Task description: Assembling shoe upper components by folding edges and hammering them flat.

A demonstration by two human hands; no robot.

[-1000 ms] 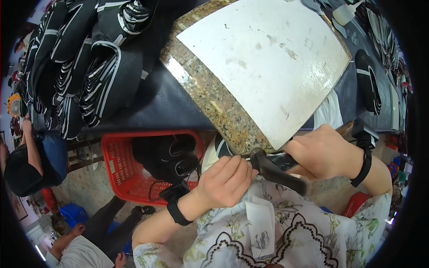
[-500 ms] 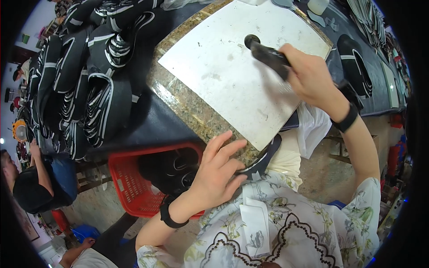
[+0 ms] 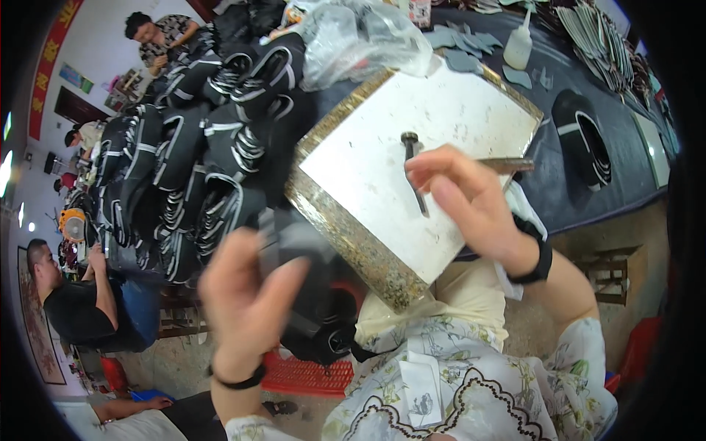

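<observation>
My left hand, smeared by motion, has its thumb spread from its fingers. Right beside it, over the red basket, is a blurred black shoe upper with a grey band. It appears loose from the fingers, though the blur hides any light contact. My right hand hovers half-bent over a hammer, thumb and forefinger apart. The hammer's dark metal head lies on the white board. Its wooden handle passes behind the hand and sticks out beyond it.
Black shoe uppers are heaped at left, below a clear plastic bag. A speckled stone slab carries the board. At right lie another black upper, a squeeze bottle and grey pieces. A person sits left.
My left hand has moved left, away from the slab's near corner, and the upper there is gone from it. The hammer, gripped and raised before, now rests on the board beneath my loosened right hand.
</observation>
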